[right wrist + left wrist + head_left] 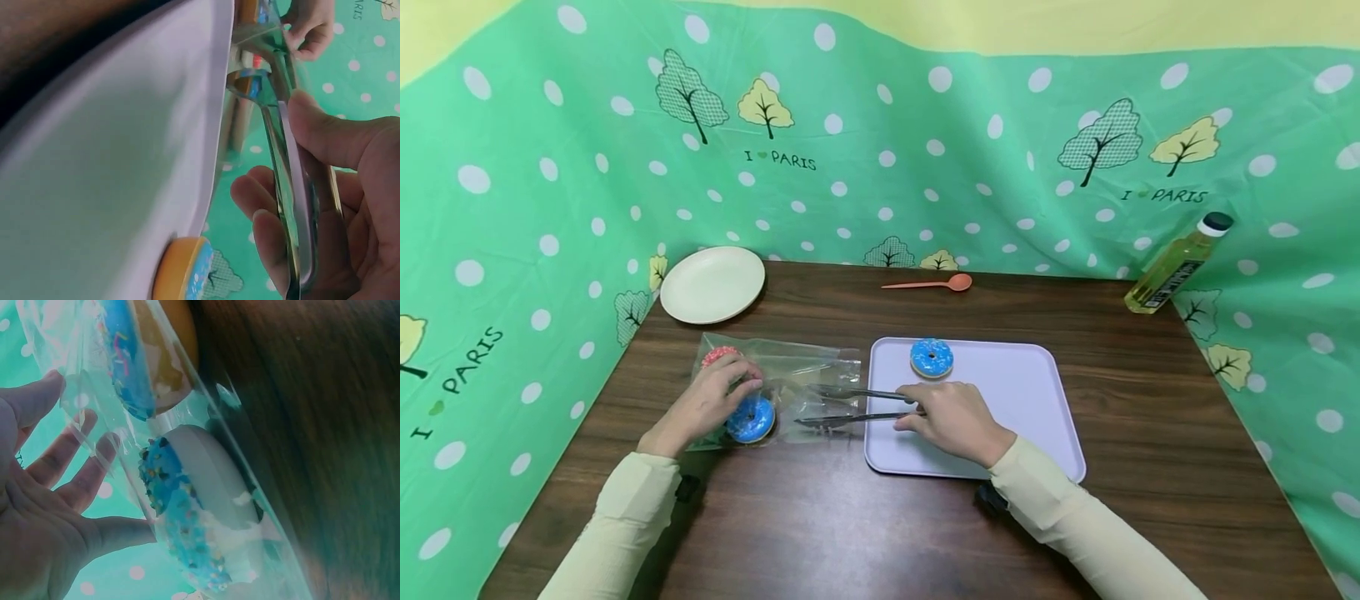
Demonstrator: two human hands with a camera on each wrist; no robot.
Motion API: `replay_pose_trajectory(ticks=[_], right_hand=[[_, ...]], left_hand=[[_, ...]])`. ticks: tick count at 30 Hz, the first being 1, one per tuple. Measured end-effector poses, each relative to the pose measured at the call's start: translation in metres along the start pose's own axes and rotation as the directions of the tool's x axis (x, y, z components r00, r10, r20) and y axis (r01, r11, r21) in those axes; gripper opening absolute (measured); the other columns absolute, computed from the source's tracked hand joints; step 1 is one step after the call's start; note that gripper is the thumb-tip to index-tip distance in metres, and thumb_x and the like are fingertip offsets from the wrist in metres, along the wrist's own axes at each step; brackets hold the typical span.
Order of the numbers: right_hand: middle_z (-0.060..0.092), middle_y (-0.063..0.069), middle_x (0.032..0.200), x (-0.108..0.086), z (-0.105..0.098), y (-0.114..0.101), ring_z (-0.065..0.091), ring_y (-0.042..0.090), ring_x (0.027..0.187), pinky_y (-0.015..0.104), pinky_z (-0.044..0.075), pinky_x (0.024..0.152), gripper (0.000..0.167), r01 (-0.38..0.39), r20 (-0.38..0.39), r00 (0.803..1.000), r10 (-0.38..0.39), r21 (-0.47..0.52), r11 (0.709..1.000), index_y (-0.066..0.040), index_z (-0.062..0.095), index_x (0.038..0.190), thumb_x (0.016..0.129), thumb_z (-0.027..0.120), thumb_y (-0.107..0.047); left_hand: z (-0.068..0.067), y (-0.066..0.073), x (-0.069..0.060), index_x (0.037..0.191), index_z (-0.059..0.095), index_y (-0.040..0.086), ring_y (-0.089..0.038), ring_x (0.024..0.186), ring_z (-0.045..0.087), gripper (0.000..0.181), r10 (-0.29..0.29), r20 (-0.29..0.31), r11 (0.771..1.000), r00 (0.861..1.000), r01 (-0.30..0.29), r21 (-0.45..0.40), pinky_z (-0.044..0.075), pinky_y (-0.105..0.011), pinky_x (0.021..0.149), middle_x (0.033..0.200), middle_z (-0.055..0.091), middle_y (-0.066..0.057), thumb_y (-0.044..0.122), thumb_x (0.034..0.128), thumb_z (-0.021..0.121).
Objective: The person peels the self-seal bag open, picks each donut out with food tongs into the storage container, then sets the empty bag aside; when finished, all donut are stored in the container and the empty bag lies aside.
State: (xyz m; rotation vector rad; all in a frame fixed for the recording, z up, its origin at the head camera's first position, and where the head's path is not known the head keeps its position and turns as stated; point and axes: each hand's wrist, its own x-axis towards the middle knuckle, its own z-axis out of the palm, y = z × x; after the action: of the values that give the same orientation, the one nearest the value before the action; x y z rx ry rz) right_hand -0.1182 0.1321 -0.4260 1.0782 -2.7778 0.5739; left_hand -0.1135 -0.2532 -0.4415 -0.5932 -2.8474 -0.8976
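Note:
A clear plastic bag [808,367] lies left of the lilac tray [992,450], holding a pink-red donut [718,356] and a blue donut [751,419]. My left hand [711,404] holds the bag's upper film between thumb and fingers, above the donuts; the left wrist view shows the fingers [87,481] against the film. Metal tongs [868,417] are gripped in my right hand [955,421] over the tray's left part, their arms apart and their tips at the bag's open end, with no donut between them. Another blue donut [932,358] sits near the tray's back edge.
At the back left is a white plate [712,285]. An orange spoon [940,283] lies behind the tray, and a bottle of yellow liquid [1176,267] stands at the back right. A green dotted cloth [865,150] hangs around the wooden table [790,517].

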Motion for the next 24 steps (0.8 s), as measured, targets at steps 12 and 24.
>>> replay_pose_trajectory(ticks=[12,24], right_hand=[[0.072,-0.006,0.087,0.03,0.009,0.003,0.056,0.002,0.065,0.026,0.041,0.047,0.041,0.032,0.118,0.992,-0.04,0.071,0.997,-0.014,0.074,0.117,0.086,0.08,-0.039],[0.073,0.0,0.114,0.054,0.015,-0.002,0.062,0.008,0.072,0.027,0.043,0.049,0.049,0.076,0.174,0.981,-0.091,0.09,0.993,-0.012,0.07,0.128,0.088,0.079,-0.039]], left_hand=[[-0.001,0.001,0.001,0.101,0.071,0.007,-0.025,0.1,0.062,0.006,-0.019,0.031,0.999,0.999,0.02,-0.04,0.051,-0.048,0.086,0.104,0.066,-0.003,0.011,0.0979,0.067],[-0.002,0.003,0.001,0.098,0.071,0.007,-0.03,0.108,0.062,0.004,-0.012,0.043,0.998,0.999,0.014,-0.055,0.05,-0.051,0.09,0.111,0.067,-0.009,0.01,0.0969,0.068]])
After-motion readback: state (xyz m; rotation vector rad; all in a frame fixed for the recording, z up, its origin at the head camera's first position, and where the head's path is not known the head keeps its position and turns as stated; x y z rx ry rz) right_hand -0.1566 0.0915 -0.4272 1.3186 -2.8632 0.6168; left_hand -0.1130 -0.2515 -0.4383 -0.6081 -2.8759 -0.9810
